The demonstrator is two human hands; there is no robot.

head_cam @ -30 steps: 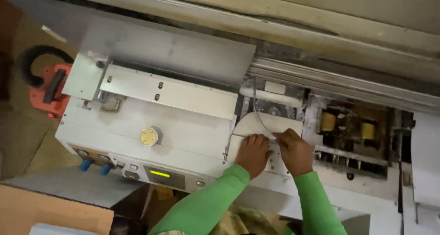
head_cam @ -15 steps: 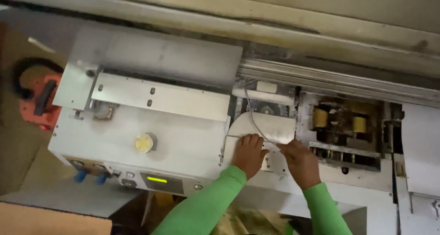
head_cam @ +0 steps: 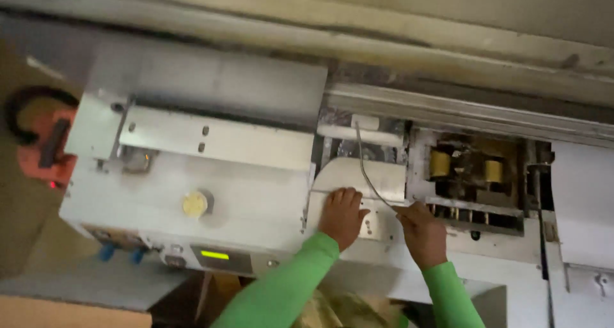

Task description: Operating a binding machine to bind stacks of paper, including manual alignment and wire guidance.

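We pinch a thin grey wire (head_cam: 366, 168) between the fingers (head_cam: 405, 211) of our right hand (head_cam: 422, 233), which are drawn closed on its lower end; the wire is slender, smooth and slightly bowed, rising from the grip in a shallow curve toward a small white block (head_cam: 364, 122) at the top of the open bay. Our left hand (head_cam: 341, 216) lies just beside the right, palm down, fingers together and nearly flat, pressing on a pale rounded plate (head_cam: 358, 174) without gripping anything; the wire crosses the plate's right side. Both forearms wear bright green sleeves (head_cam: 288, 288) of soft knit cloth. The plate looks like dull painted metal with a domed upper edge and a few small screw heads near our knuckles. To the right of the wire sits a darker recess with two yellow rollers (head_cam: 465, 168) side by side, set among grimy metal parts. To the left, the white machine housing (head_cam: 211, 174) spreads out, boxy and flat-panelled, with a round yellowish knob (head_cam: 195, 204) on top, a small lit green display (head_cam: 215, 255) on its front edge and two blue fittings (head_cam: 119, 254) below. Farther left, an orange device (head_cam: 45, 150) with a black looped handle rests beside the machine. A long metal rail (head_cam: 467, 113) runs behind the bay.
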